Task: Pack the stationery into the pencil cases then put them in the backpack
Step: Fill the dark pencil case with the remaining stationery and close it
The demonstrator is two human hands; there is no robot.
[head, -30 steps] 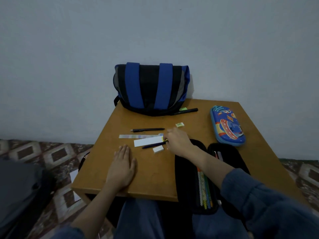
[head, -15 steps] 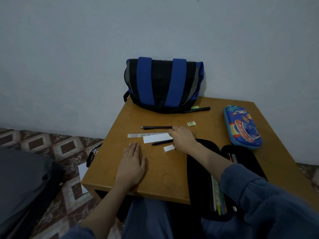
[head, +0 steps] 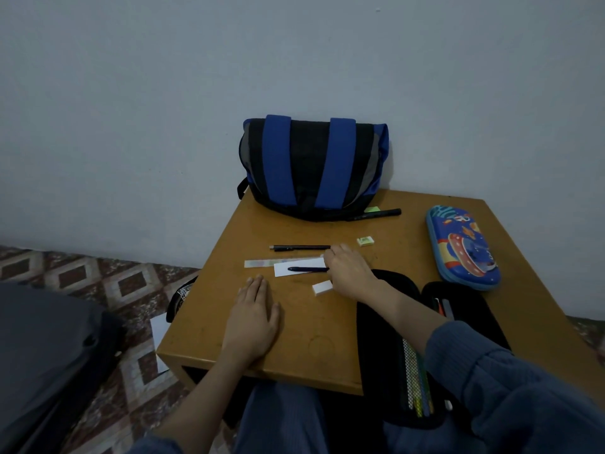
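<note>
Since the preceding frame the dark pen (head: 307, 269) has moved onto the white card (head: 296, 269), its end at the right hand (head: 350, 270), whose curled fingers apparently pinch it. Backpack (head: 311, 167): closed, against the wall. Open black pencil case (head: 393, 348): holds patterned pencils (head: 415, 378). Blue printed pencil case (head: 461, 247): shut; its lettering is illegible. Left hand (head: 253, 322): flat, empty, on the table (head: 311, 326).

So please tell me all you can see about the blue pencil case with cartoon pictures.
The blue oval hard-shell pencil case with cartoon pictures lies flat and closed near the right edge of the brown wooden table. Its lid shows orange, red and teal drawings. It looks moulded and glossy. Neither hand touches it; the open black case sits just in front.
</note>
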